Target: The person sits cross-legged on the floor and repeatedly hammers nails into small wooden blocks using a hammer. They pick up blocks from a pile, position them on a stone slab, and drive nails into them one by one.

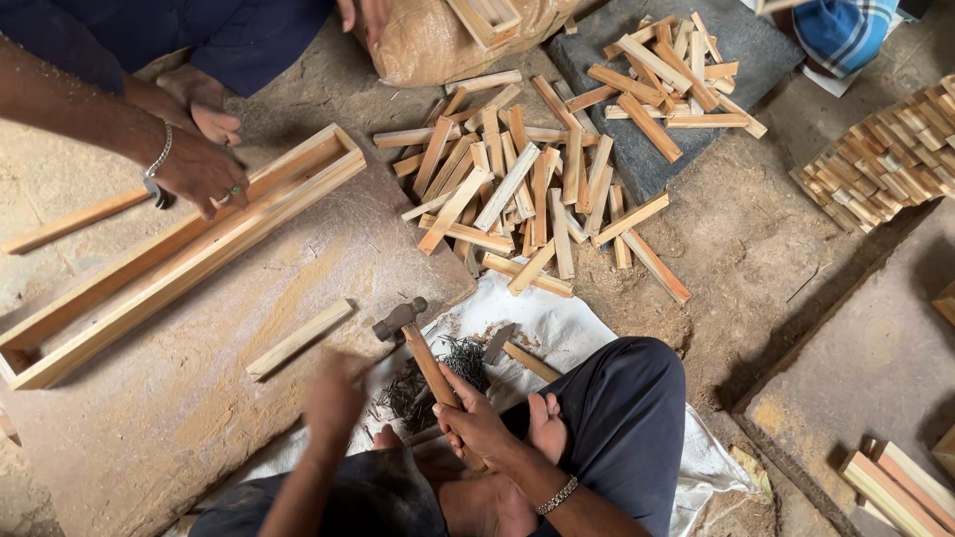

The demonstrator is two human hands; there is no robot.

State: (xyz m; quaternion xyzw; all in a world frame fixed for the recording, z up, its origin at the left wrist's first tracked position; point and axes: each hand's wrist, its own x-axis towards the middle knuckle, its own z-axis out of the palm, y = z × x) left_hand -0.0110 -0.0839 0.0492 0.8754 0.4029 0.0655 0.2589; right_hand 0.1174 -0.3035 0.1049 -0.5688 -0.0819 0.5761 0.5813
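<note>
While your right hand (476, 423) is closed around the wooden handle of the claw hammer (413, 333), the hammer head lies at the near edge of the stone slab (199, 398), above the loose pile of small nails (438, 373) on the white sack (557, 328). Your left hand (333, 398) is motion-blurred beside the nails; whether it is open or pinching a nail cannot be determined.

Progress, as judged: one long open wooden frame (169, 254) lies assembled across the slab's far left. One short loose slat (298, 338) lies between frame and hammer, not yet fixed. A large unused stock remains.

Count:
- hammers: one
- long frames on the slab: one
- loose slats on the slab: one short, plus one longer strip (75, 221) at the left edge
- heaps of cut sticks: two, one on the ground (517, 194), one on the grey slab (667, 75)
- stacked blocks (880, 159): one stack

A co-worker's hand (199, 174) rests on the frame's far rail.
</note>
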